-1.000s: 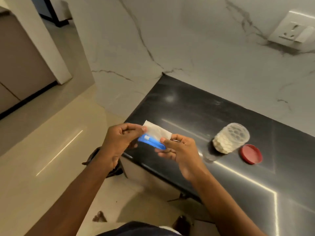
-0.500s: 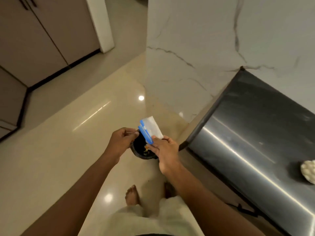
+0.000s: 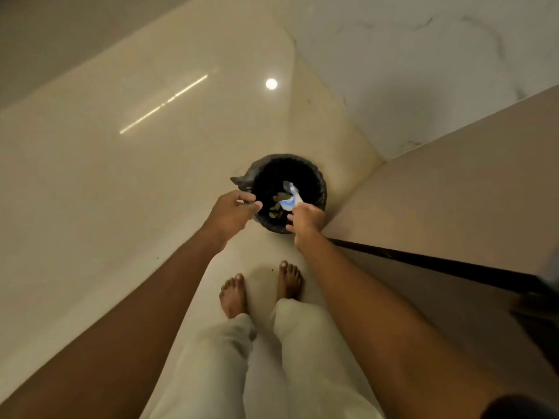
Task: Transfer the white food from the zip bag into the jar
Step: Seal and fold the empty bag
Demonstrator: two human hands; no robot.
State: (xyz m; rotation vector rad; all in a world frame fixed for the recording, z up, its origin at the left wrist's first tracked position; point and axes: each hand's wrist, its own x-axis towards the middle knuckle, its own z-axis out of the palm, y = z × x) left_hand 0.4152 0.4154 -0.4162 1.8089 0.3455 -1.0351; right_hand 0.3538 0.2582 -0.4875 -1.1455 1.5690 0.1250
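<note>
Our right hand (image 3: pixel 307 217) pinches the crumpled, blue-edged plastic zip bag (image 3: pixel 291 198) over a round bin (image 3: pixel 317 182) lined with glossy black film. Our left hand (image 3: pixel 233 211) hovers at its rim, fingers curled together, empty.

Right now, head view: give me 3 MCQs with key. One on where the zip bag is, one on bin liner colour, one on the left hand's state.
1. Where is the zip bag?
A. Over the mouth of the bin
B. Flat on the floor beside the feet
C. On a countertop

2. What colour is the bin liner?
A. White
B. Black
C. Blue

3. What is the left hand holding?
A. The zip bag
B. A jar lid
C. Nothing that can be seen

Key:
1 A: the bag sits at the right hand fingertips, above the open bin.
2 B: dark plastic wraps the rim.
3 C: its fingers are curled at the bin's near-left edge, apart from the bag.
</note>
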